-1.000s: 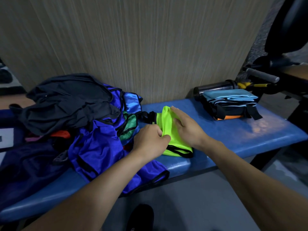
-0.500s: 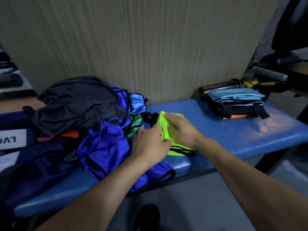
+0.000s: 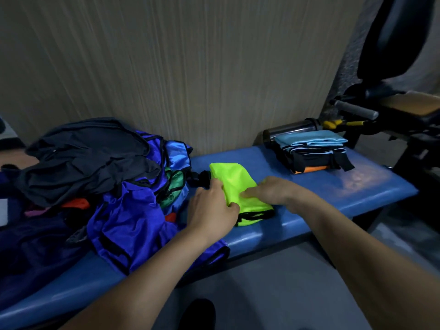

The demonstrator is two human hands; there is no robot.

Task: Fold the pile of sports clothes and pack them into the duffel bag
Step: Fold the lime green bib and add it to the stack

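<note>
Left grip (image 3: 212, 206) curled, pinching; right grip (image 3: 269, 191) flat, fingers straight.

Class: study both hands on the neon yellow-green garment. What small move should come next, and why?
Probably lift the folded neon yellow-green garment onto the stack of folded clothes at the bench's right end. It already lies compact on the blue padded bench, the left hand pinching its edge, the right hand flat on it.

Both forearms are bare, no sleeves, watch or rings visible.
</note>
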